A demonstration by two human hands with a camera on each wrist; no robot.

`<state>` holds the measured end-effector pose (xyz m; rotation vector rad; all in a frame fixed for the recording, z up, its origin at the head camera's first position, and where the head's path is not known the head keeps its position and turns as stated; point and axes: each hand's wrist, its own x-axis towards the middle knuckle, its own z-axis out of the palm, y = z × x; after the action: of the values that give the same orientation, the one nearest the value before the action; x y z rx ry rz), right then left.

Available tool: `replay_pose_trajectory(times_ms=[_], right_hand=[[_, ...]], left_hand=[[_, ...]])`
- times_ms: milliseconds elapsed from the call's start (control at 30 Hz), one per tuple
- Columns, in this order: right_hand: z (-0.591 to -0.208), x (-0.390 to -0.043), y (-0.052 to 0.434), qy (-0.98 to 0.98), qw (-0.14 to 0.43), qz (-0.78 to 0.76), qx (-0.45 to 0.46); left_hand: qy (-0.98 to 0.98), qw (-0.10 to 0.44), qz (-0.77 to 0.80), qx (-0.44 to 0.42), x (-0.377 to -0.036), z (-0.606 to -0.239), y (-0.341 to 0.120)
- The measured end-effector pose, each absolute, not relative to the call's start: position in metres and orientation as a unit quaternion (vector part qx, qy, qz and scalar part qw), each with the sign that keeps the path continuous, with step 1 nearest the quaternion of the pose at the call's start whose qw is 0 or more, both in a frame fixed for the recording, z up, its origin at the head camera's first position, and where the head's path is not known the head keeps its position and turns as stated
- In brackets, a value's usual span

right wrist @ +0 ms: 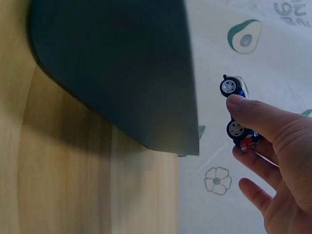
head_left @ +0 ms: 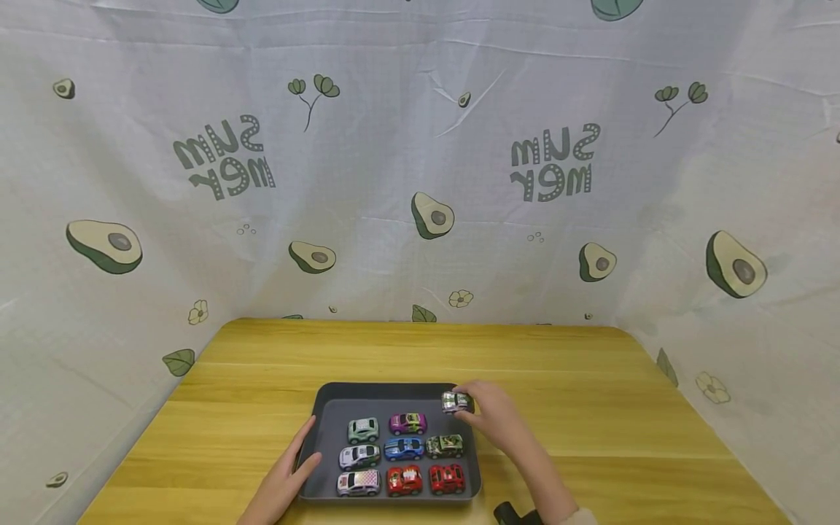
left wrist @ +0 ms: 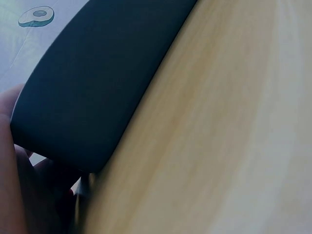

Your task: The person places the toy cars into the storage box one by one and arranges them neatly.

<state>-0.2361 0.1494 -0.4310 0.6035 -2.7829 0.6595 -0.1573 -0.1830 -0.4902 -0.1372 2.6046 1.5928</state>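
Note:
A dark grey rectangular tray [head_left: 377,406] lies on the table with several small toy cars in it. My right hand [head_left: 494,414] pinches a silver toy car [head_left: 456,402] over the tray's far right corner. In the right wrist view the thumb lies across the side of this toy car [right wrist: 237,129], between its two wheels. My left hand [head_left: 278,481] rests at the tray's left side, thumb over the rim. In the left wrist view its fingers [left wrist: 9,102] touch the tray's outer wall [left wrist: 97,73] near a corner.
Red cars [head_left: 403,480] and a pale car [head_left: 358,483] form the near row. Behind are a white car [head_left: 359,457], blue car [head_left: 403,448], camouflage car [head_left: 445,445], pale green car [head_left: 363,430] and purple car [head_left: 407,423]. A patterned curtain [head_left: 367,182] surrounds the wooden table [head_left: 558,379].

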Motion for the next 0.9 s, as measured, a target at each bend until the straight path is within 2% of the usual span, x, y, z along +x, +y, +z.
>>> replay_pose_trajectory(times_ms=[400, 900], right_hand=[[-0.451, -0.239, 0.139, -0.950, 0.074, 0.201, 0.225], [-0.459, -0.239, 0.134, -0.956, 0.066, 0.159, 0.236]], left_hand=[[0.856, 0.042, 0.514, -0.047, -0.157, -0.490, -0.183], [0.853, 0.041, 0.517, -0.050, -0.157, -0.492, -0.183]])
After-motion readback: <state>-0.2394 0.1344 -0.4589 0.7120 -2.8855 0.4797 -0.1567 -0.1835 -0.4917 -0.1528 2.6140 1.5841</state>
